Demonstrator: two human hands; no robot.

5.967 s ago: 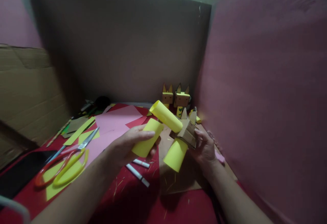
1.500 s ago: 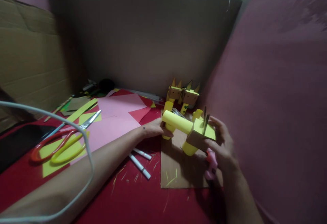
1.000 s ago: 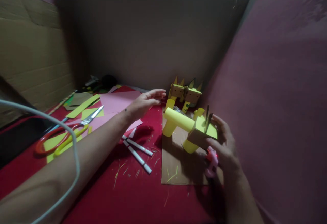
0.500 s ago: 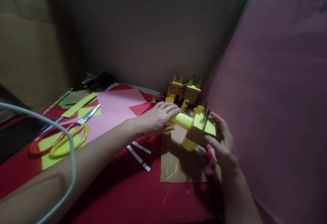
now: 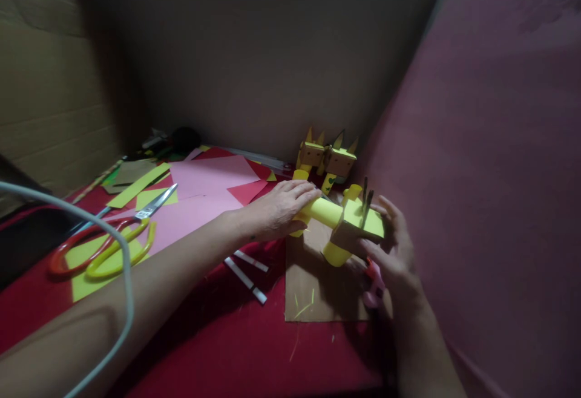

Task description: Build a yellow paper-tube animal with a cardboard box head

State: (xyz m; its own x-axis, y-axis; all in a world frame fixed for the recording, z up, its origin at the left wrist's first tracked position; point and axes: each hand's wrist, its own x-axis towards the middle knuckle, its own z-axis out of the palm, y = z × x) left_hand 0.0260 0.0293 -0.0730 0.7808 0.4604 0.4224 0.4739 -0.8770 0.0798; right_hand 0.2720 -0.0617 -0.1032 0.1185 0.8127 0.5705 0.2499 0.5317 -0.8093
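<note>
A paper animal figure (image 5: 345, 228) made of yellow tubes and a cardboard box head stands on a brown cardboard sheet (image 5: 313, 292). My left hand (image 5: 279, 207) lies over the rear end of its yellow tube body, fingers curled round it. My right hand (image 5: 393, 253) grips the box head from the right side. A small pink object (image 5: 373, 282) with a red light sits under my right palm; whether the hand holds it I cannot tell.
Two finished box-headed paper figures (image 5: 327, 162) stand against the back wall. Red and yellow scissors (image 5: 106, 244), pink paper sheets (image 5: 209, 186), yellow strips and white sticks (image 5: 247, 274) lie on the red table. A grey cable (image 5: 115, 277) arcs at left. Cardboard walls enclose the space.
Six seconds ago both hands held loose tubes and the head in the air. Then my left hand reached toward the back figures and returned onto the tube body, where it stays.
</note>
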